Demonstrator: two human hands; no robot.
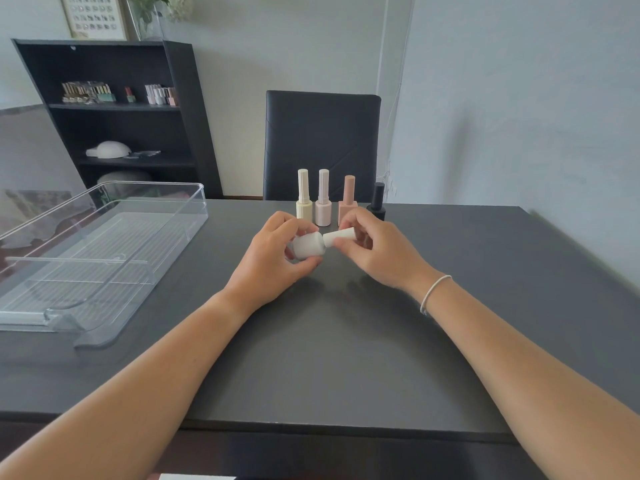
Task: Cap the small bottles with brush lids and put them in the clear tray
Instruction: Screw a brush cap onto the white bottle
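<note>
Left hand (277, 251) gripping small white round bottle (308, 250) sideways; right hand (367, 247) pinching white brush lid (339, 236), meeting neck; keeping axes aligned while twisting advisable.

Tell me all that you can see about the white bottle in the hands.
The white bottle is small, matte and opaque, with a rounded body. It is held tilted nearly on its side above the dark table, neck toward the right. The left hand grips its body. The right hand pinches a white tapered lid that meets the neck; whether it is fully screwed on cannot be told. No label shows.
</note>
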